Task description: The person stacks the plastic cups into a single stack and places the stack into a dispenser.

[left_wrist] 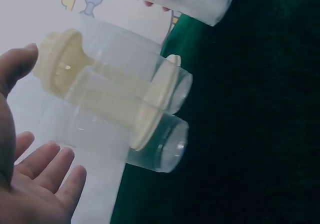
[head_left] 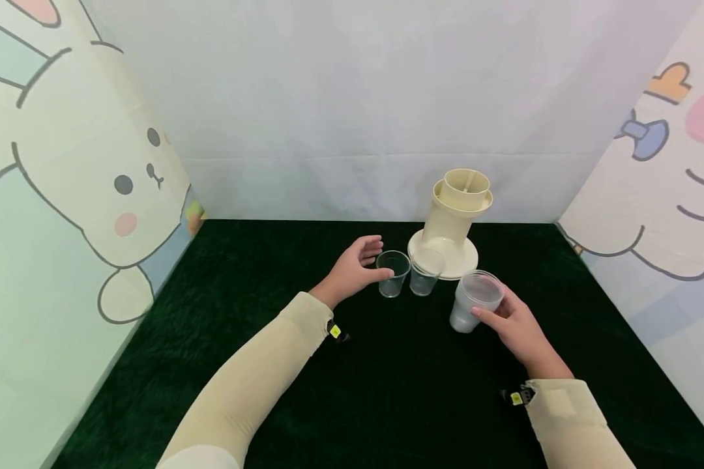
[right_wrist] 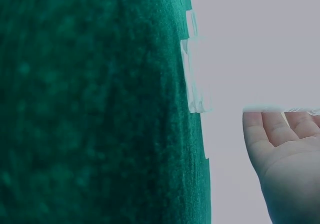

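Two clear plastic cups, a left cup (head_left: 390,286) and a right cup (head_left: 424,284), stand upright side by side on the dark green cloth. My left hand (head_left: 358,266) is beside the left cup, thumb and fingers spread. In the left wrist view, a gap shows between that hand (left_wrist: 42,184) and the nearer cup (left_wrist: 150,139). With fingers round one side and the thumb on the other, my right hand (head_left: 516,326) grips a stack of nested clear cups (head_left: 472,305), slightly tilted. Glare washes out most of the stack in the right wrist view, where the right palm (right_wrist: 295,174) shows.
A cream plastic stand (head_left: 449,225) with a round base and a cylindrical top is just behind the two cups. The green cloth (head_left: 223,286) covers the table. A pale curtain (head_left: 328,117) hangs at the back, with cartoon-printed panels on both sides.
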A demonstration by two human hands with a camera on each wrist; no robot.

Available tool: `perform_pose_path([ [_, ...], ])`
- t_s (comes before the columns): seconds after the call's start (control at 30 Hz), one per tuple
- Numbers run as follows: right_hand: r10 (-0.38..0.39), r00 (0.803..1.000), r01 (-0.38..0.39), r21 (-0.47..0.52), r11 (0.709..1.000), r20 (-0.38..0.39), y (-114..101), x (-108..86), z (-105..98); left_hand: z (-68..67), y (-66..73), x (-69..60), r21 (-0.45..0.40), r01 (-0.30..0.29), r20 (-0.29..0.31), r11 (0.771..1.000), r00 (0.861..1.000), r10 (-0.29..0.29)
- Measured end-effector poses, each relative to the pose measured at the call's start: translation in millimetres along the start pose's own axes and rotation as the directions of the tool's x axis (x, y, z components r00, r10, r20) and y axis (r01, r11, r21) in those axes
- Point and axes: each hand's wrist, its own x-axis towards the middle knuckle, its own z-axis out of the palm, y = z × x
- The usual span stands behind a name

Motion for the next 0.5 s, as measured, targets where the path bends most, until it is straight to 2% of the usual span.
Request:
perform_pose_path([
  [0.17, -0.004, 1.0, 0.004, -0.003, 1.0, 0.001, 0.7, 1.2, 1.6, 5.5, -10.6, -2.5, -0.009, 0.046, 0.018, 0.999, 0.999, -0.046],
  [0.5, -0.011, 1.0, 0.011, 0.008, 1.0, -0.005, 1.4, 1.1, 1.1, 15.9, -18.0, 0.6, -0.025, 0.039, 0.04, 0.999, 0.998, -0.038],
])
